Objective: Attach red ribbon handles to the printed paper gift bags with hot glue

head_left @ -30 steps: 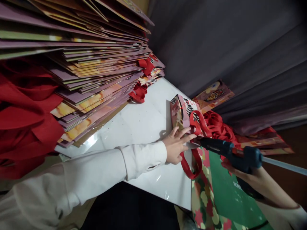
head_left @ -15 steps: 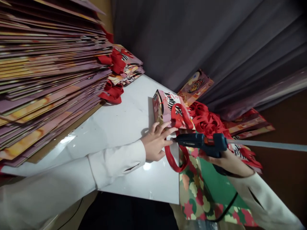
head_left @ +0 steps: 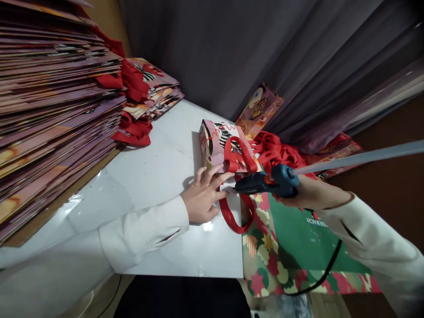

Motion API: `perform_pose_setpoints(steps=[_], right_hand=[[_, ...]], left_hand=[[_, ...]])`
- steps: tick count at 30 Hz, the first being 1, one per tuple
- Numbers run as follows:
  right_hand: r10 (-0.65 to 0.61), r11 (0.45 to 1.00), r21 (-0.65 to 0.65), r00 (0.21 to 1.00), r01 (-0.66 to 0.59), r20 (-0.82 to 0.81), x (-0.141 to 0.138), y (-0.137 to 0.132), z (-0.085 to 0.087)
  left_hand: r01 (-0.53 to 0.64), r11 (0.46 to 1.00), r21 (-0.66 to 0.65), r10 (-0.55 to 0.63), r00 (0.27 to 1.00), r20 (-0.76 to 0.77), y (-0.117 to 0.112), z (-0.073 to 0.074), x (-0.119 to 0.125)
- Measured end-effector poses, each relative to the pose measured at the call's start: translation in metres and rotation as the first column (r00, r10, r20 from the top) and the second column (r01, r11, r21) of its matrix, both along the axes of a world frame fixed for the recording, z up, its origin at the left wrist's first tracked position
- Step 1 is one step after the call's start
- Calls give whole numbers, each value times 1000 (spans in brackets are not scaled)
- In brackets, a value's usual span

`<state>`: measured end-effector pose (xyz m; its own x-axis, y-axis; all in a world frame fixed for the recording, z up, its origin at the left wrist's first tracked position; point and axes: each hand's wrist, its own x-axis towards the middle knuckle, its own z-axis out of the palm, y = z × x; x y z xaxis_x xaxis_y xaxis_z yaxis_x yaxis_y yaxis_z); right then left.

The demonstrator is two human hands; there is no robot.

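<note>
A pink patterned paper bag (head_left: 213,145) with a zebra-striped butterfly lies on the white table, its opening side toward me. One red ribbon handle (head_left: 232,154) loops over its face; another red ribbon loop (head_left: 228,216) hangs off its near edge. My left hand (head_left: 202,198) rests with fingers spread at that near edge, fingertips touching the bag. In my right hand (head_left: 306,192) is a dark blue glue gun (head_left: 261,182), a long translucent glue stick (head_left: 357,157) poking out of its back. Its nozzle points left, close to my left fingers.
Tall stacks of flat printed bags (head_left: 59,115) fill the left side. A heap of red ribbons (head_left: 278,150) lies right of the bag. A green patterned bag (head_left: 298,238) is at the right, crossed by a black cord (head_left: 327,271). A grey curtain (head_left: 212,53) hangs behind.
My right hand has tilted the glue gun, so the glue stick slants upward, and the nozzle stays near the bag's near edge. My left hand keeps its place on the bag. The view has shifted.
</note>
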<state>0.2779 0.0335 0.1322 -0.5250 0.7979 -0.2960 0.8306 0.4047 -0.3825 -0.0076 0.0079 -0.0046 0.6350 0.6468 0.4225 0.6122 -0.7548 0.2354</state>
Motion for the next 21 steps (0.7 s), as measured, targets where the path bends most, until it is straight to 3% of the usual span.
perform_pose_setpoints(steps=[4, 8, 10, 13, 15, 17, 21], right_hand=[[-225, 972, -85, 972, 219, -64, 11, -13, 12], [-483, 875, -138, 860, 465, -167, 28, -35, 18], [-637, 770, -150, 761, 620, -128, 40, -47, 15], [-834, 552, -226, 536, 803, -130, 57, -65, -1], [-892, 445, -308, 383, 841, -242, 63, -79, -15], [-903, 378, -378, 247, 845, -350, 65, -93, -29], [-941, 221, -496, 50, 840, -334, 71, -110, -53]], left_hand=[[4, 1000, -4, -4, 1000, -4, 1, 0, 0], [7, 1000, 4, -7, 1000, 11, 1, -1, 0], [7, 1000, 10, -8, 1000, 16, 0, -1, -1], [8, 1000, 18, -8, 1000, 23, 1, -1, -1], [13, 1000, 22, -13, 999, 31, 1, -1, -1], [18, 1000, 25, -19, 999, 39, 2, -2, -1], [10, 999, 48, -12, 999, 33, 3, -4, -1]])
